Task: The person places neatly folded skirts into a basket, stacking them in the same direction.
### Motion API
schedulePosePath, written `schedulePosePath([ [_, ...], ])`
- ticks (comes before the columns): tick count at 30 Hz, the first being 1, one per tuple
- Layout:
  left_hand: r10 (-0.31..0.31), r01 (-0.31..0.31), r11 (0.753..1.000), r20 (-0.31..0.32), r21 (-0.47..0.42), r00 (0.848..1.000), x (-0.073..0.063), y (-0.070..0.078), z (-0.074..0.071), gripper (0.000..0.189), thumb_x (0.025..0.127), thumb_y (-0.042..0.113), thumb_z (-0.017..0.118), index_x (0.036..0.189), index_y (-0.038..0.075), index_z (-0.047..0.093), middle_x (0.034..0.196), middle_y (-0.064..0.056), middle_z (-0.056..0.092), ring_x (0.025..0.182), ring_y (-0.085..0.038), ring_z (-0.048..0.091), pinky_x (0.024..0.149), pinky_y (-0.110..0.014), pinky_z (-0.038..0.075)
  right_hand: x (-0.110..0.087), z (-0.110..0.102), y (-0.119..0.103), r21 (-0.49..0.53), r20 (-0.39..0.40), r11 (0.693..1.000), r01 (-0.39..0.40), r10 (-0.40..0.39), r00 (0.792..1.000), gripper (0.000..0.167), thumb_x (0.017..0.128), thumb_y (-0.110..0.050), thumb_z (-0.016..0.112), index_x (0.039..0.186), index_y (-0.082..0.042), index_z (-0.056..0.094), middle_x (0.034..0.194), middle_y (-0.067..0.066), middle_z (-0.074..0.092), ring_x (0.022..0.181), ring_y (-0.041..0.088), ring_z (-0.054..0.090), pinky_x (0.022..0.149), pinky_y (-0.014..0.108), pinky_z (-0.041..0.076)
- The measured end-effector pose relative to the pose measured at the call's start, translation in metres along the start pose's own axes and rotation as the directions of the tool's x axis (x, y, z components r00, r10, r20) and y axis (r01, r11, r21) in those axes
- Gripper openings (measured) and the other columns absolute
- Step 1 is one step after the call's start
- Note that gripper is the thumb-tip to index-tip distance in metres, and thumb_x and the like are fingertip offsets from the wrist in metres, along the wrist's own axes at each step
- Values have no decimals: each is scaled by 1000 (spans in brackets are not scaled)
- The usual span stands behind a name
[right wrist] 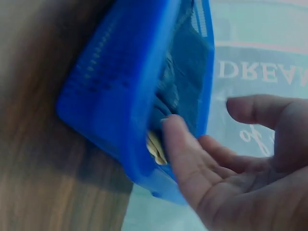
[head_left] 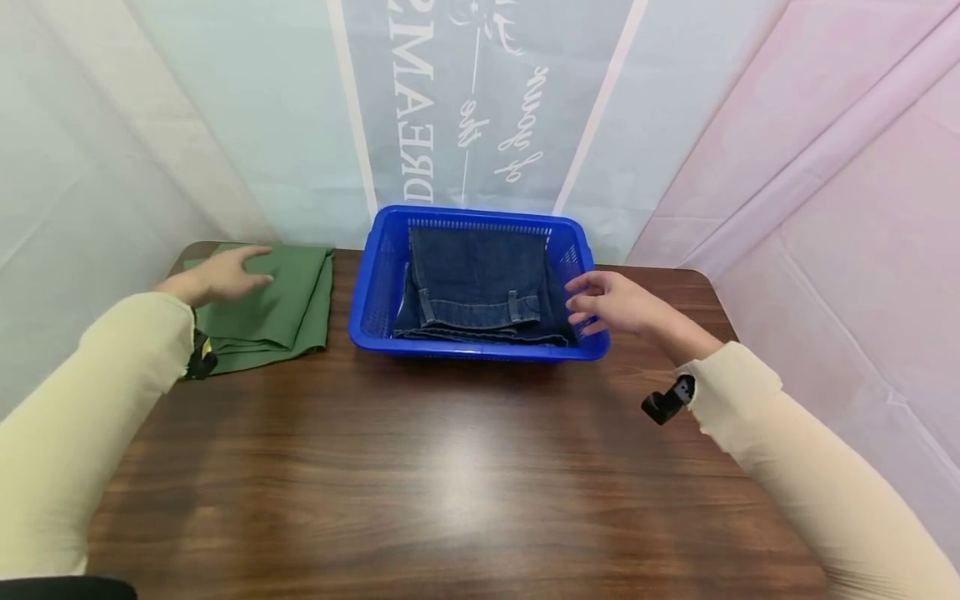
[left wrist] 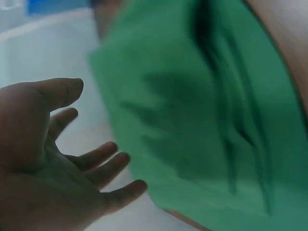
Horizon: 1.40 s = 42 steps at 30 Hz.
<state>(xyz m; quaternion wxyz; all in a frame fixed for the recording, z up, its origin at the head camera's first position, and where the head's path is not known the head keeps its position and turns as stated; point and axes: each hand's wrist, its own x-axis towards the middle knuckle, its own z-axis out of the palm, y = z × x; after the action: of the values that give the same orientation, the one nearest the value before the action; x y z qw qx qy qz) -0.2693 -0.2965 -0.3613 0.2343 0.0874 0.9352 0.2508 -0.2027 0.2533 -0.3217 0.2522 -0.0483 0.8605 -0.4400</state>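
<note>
A blue plastic basket stands at the back of the table, with folded dark jeans lying inside it. My right hand hovers at the basket's right end, fingers spread and holding nothing. In the right wrist view a fingertip of that hand overlaps the basket's rim; whether it touches, I cannot tell. To the left lies a folded green cloth. Above it my left hand is held with its fingers apart and nothing in them. The left wrist view shows this hand beside the green cloth, its shadow on the fabric.
The brown wooden table stretches in front of the basket. Behind it hangs a pale curtain with printed lettering, close to the table's back edge. Something beige shows inside the basket's end in the right wrist view.
</note>
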Motion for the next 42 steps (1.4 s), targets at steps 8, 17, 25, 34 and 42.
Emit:
schedulePosePath([
  [8,4,-7,993,22,115,1000,-6,-49,23,76,108,27,49,158,-6,1,146,-56,0,133,-74,8,105,-80,22,-18,29,10,61,-91,986,157,-151,984,36,105,-6,50,138,11,48,123,30,62,106,34,68,83,39,62],
  [17,10,-5,986,-32,167,999,-12,-63,43,70,109,33,47,156,-8,14,146,-56,-3,130,-78,1,104,-83,15,-38,56,21,182,8,955,236,-242,970,30,103,0,49,130,15,49,105,23,69,96,27,70,77,35,62],
  [25,53,-41,980,-57,194,997,-29,-58,60,69,108,33,51,154,-10,22,145,-57,3,129,-78,6,104,-83,13,-55,74,38,195,141,950,244,-273,952,30,100,3,47,128,13,50,103,16,71,96,30,70,76,38,61],
  [34,86,-64,974,-92,217,992,-60,-43,90,66,104,30,61,151,-6,32,145,-55,12,126,-78,16,97,-86,22,-66,84,59,181,249,971,157,-200,948,35,100,-1,50,130,15,47,110,28,66,97,31,68,76,39,60],
  [42,105,-103,971,6,216,994,-91,-22,106,63,96,30,71,145,-1,45,138,-49,26,118,-74,36,80,-76,43,-71,87,74,179,325,984,11,-70,943,42,99,-7,55,134,15,45,113,23,65,98,26,66,75,41,58],
])
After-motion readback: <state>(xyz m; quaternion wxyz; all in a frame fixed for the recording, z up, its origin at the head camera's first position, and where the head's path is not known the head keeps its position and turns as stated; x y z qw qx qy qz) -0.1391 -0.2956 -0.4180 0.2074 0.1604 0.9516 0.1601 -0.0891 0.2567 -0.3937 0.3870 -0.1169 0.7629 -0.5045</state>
